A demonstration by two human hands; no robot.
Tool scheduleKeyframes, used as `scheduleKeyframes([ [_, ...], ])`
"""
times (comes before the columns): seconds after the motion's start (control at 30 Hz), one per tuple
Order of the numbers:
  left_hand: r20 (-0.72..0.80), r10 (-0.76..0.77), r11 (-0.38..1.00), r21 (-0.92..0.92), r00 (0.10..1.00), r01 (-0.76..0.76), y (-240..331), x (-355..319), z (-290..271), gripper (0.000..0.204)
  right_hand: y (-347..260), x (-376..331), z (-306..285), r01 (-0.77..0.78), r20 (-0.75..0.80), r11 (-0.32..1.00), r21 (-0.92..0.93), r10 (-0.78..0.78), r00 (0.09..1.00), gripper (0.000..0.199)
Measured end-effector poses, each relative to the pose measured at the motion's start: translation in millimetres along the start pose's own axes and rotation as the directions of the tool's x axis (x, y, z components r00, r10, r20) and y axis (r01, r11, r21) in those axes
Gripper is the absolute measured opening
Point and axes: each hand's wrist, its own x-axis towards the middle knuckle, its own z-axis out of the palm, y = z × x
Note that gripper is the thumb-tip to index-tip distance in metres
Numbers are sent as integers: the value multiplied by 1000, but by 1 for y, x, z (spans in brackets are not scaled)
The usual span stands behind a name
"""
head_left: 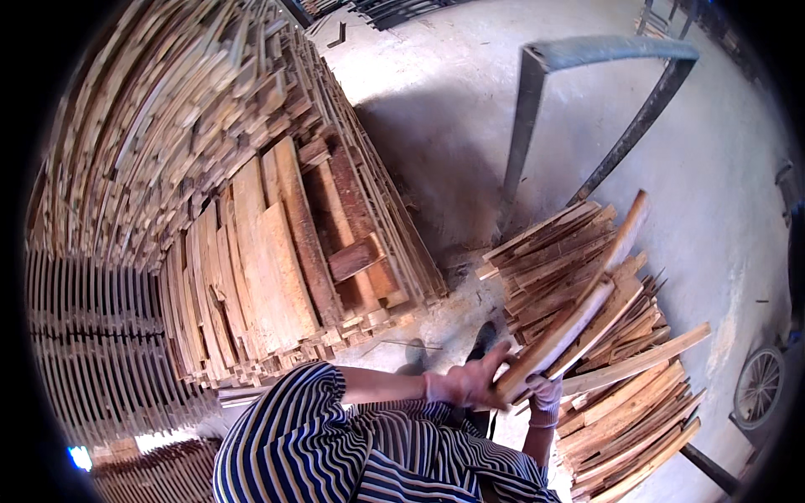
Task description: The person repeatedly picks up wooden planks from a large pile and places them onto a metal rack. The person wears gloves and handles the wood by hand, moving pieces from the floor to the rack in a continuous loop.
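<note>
Two long, narrow wooden boards point(567, 329) are lifted together in front of me, slanting up toward the far right. Around their near end, my left hand point(471, 379) is closed, its fingers at the edge. My right hand point(545, 397) is wrapped under the same boards a little to the right, its fingers partly hidden by the wood. Both hands look gloved. Beneath and beyond the boards lies a loose pile of rough planks point(629, 411) on a cart or rack, its far end marked by a grey metal frame point(616, 52).
A tall stack of cut boards point(268, 268) stands close on my left, against a higher wall of stacked wood point(159, 109). Slatted stacks point(92, 335) stand farther left. At the right, a spoked wheel point(760, 386) is near the concrete floor point(713, 226). My shoes point(484, 339) show below.
</note>
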Motion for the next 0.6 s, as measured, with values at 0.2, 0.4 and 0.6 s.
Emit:
scheduleKeyframes([
  [0.2,-429,349,576,-603,833,-552,-14,-45,-60,78,-312,48,74,64,217,961,269,-125,968,99],
  [0.4,-640,-66,144,-766,766,-627,-30,-189,-119,51,-411,77,176,466,507,876,-126,-347,789,98],
  [0.6,-822,-261,193,-558,506,-807,-103,-270,-172,36,-473,143,323,314,472,901,-299,-146,869,83],
])
